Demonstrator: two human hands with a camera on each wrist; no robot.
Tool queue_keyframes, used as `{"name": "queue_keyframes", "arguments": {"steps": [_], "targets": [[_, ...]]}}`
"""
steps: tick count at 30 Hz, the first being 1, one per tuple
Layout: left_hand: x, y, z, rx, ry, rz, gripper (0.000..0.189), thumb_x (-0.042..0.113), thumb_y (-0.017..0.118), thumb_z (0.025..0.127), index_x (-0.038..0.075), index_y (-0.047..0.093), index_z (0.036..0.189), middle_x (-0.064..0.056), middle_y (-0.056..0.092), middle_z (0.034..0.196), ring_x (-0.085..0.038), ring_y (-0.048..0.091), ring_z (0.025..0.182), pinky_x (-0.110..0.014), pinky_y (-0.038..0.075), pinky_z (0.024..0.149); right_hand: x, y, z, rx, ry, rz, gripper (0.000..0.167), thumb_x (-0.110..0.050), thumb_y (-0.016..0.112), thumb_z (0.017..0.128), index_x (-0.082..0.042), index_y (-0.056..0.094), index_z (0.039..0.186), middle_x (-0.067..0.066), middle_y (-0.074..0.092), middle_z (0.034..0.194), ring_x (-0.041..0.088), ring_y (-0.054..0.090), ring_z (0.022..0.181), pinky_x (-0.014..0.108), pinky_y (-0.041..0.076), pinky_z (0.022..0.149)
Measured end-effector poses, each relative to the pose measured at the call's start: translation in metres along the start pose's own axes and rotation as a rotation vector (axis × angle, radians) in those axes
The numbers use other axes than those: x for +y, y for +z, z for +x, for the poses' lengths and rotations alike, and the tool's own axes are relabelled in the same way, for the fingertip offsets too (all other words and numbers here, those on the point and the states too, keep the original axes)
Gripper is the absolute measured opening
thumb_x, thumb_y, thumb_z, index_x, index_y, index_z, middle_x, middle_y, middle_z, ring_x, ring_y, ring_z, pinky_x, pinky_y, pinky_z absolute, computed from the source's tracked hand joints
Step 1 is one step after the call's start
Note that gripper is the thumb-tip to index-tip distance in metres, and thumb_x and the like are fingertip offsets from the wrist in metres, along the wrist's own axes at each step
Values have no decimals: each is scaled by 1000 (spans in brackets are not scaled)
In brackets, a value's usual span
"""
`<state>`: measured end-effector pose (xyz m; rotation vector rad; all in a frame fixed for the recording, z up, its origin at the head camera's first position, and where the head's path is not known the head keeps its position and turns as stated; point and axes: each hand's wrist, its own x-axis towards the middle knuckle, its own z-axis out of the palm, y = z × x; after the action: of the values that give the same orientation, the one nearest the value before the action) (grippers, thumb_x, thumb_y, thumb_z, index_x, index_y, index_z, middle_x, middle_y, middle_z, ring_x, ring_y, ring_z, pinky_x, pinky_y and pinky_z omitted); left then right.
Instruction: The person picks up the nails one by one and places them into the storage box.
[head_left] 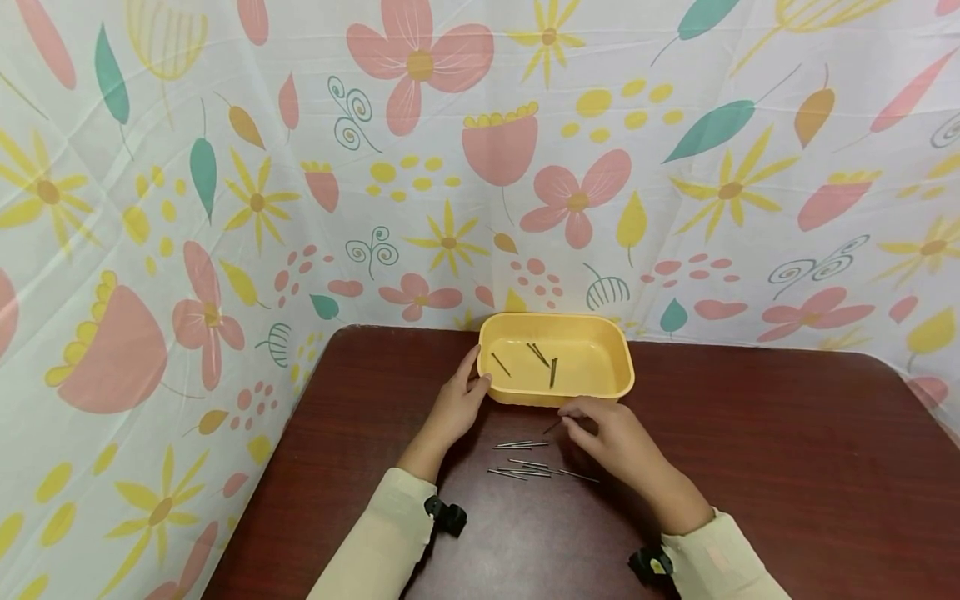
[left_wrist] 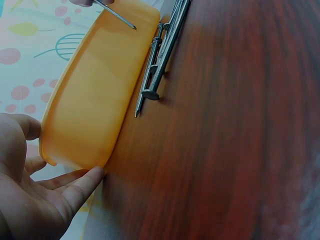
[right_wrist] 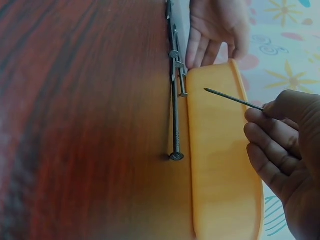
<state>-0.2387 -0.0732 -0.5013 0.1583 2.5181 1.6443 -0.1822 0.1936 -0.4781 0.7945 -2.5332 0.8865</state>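
Note:
My right hand [head_left: 611, 433] pinches a nail [right_wrist: 232, 98] between thumb and index finger, in front of the yellow plastic tray [head_left: 555, 400]; the nail's point sticks out past the fingertips. At the tray's left end, my left hand [head_left: 455, 404] holds the corner, its thumb and fingers spread round the end wall in the left wrist view. Inside the tray lie several nails [head_left: 553, 372]. More loose nails [head_left: 522, 445] lie on the table in front of it, in two rough groups. One nail [head_left: 579, 476] lies at the right of the nearer group.
The dark reddish-brown table [head_left: 750, 433] runs back to a flower-printed cloth [head_left: 660, 208] hanging behind and at the left. The tray's back side stands close to that cloth. A black strap-mounted wrist camera [head_left: 447, 515] sits at the left sleeve, another [head_left: 651, 565] at the right.

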Motion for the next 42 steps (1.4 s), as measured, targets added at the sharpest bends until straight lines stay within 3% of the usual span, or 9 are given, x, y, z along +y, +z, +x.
{"name": "queue_keyframes", "arguments": {"steps": [7, 20, 27, 33, 42], "targets": [[1, -1, -1, 4, 5, 3, 61, 39, 48, 107, 35, 22, 162, -15, 56, 147, -23, 61, 129, -50, 49, 106, -2, -4, 2, 34, 3, 21, 17, -6, 79, 86, -18, 73, 96, -10, 74, 90, 4, 69, 85, 31, 58, 75], [1, 0, -2, 2, -1, 8, 63, 47, 47, 105, 37, 22, 161, -14, 56, 148, -23, 61, 128, -50, 49, 106, -3, -15, 4, 116, 23, 8, 20, -2, 78, 86, -14, 73, 101, -6, 73, 93, 8, 69, 83, 34, 60, 71], [0, 0, -1, 3, -2, 3, 61, 39, 48, 106, 36, 22, 162, -15, 57, 146, -24, 62, 128, -50, 48, 106, 3, -18, 6, 178, 54, -19, 18, -5, 78, 87, -15, 74, 101, -7, 73, 91, 8, 67, 82, 14, 50, 72], [0, 0, -1, 3, 2, 3, 61, 40, 48, 106, 36, 22, 162, -15, 56, 147, -24, 61, 128, -50, 48, 107, 8, -18, 10, 217, 59, -37, 16, -4, 77, 88, -14, 73, 100, -4, 73, 91, 10, 65, 82, 29, 53, 62], [1, 0, -1, 6, 0, 7, 61, 39, 48, 106, 36, 23, 161, -15, 59, 144, -24, 62, 128, -51, 48, 107, 15, -20, 14, 239, 63, -82, 16, -6, 78, 87, -13, 74, 101, -2, 73, 93, 13, 64, 83, 31, 54, 69]]}}
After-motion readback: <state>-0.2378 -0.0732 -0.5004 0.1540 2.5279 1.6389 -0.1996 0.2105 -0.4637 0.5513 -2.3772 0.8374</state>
